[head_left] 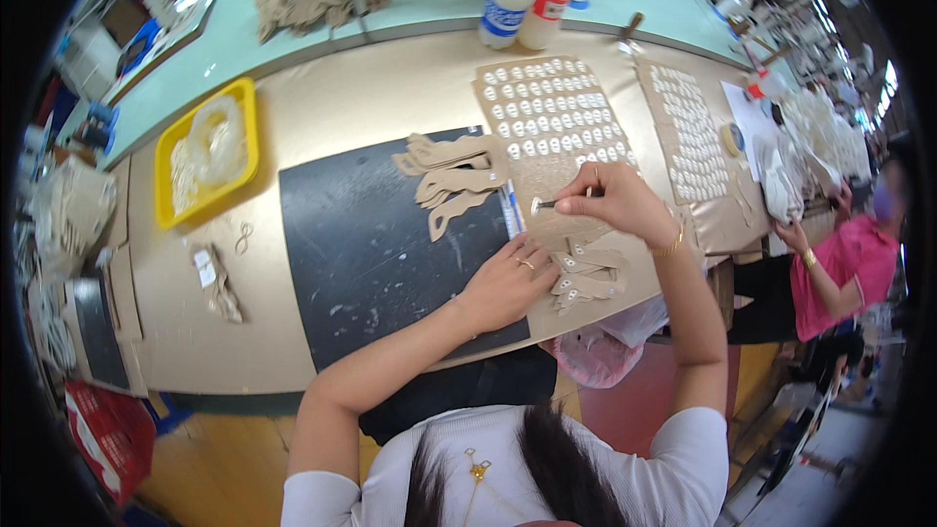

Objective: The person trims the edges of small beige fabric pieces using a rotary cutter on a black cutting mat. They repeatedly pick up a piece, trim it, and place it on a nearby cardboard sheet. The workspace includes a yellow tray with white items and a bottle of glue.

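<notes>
Tweezers [549, 204] in a pinch grip

So these are sitting in the right hand [622, 203], fingers pinching them, over the near end of the brown sheet [545, 176]. Tips are pointing left at a white patch [535, 206]; long axis is running nearly side to side. I'm guessing they're handling light, stiff, maybe slick, so I'd be holding mid-length. Left hand [506, 285] is lying flat, fingers stretched, gripping nothing I can see, right by beige cutouts [590, 286]. Black mat [376, 254] is spreading left across the bench [293, 102], yellow tray [255, 132] sitting past it.
</notes>
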